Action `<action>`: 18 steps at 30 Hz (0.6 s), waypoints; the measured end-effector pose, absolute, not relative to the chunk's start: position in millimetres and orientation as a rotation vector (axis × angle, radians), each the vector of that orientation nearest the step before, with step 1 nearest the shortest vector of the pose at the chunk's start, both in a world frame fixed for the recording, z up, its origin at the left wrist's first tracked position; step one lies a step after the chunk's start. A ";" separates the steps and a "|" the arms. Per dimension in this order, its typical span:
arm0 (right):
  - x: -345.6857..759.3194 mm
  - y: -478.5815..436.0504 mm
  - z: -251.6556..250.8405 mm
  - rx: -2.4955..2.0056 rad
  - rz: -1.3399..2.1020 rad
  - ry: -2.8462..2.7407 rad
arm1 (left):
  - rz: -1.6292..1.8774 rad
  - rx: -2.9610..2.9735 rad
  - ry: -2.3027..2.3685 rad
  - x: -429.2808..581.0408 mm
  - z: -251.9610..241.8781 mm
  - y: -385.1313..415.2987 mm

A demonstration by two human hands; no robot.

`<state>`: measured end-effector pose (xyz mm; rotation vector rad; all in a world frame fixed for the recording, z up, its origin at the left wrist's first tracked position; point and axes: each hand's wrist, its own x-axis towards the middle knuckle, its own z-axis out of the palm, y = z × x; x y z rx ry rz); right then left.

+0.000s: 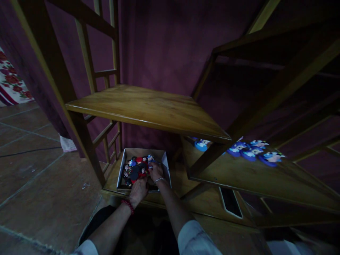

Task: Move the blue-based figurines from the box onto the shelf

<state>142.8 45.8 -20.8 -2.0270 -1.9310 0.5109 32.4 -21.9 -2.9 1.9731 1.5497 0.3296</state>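
Observation:
A shallow open cardboard box (168,173) with white sides stands on the lowest shelf, holding a pile of small toy figurines (136,171) in red, black and blue. My left hand (139,191), with a red bead bracelet at the wrist, is over the box's front edge. Its fingers are bent down at the figurines, and their tips are hidden. My right hand (156,171), wearing a silver bangle, reaches inside the right part of the box. Its fingers are closed around a small figurine with some blue, mostly covered by the hand.
A wooden shelf board (146,102) juts out above the box. On a shelf to the right stand several figurines on blue bases (249,152). A dark phone-like object with a pale rim (230,202) lies lower right. Wooden posts (87,152) frame the left; a purple curtain (159,53) hangs behind.

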 end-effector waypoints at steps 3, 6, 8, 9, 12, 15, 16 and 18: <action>143.3 46.6 -19.4 -2.062 0.526 -1.912 | 0.329 1.958 1.541 33.0 -2.2 -22.0; 143.6 47.6 -21.0 -2.117 0.555 -1.874 | 0.334 1.946 1.534 32.3 0.1 -22.0; 143.9 47.7 -22.8 -2.168 0.570 -1.805 | 0.348 1.943 1.521 31.3 1.7 -22.0; 144.1 47.4 -23.5 -2.188 0.588 -1.762 | 0.363 1.944 1.517 31.0 2.5 -22.0; 145.6 45.4 -23.7 -2.216 0.677 -1.658 | 0.412 1.957 1.523 30.8 3.8 -22.2; 148.9 42.3 -22.7 -2.219 0.731 -1.624 | 0.398 1.947 1.543 31.9 3.4 -22.2; 150.3 41.2 -22.6 -2.206 0.740 -1.630 | 0.386 1.937 1.553 32.3 2.8 -22.0; 152.9 39.2 -23.4 -2.165 0.766 -1.644 | 0.377 1.925 1.566 33.0 1.3 -21.2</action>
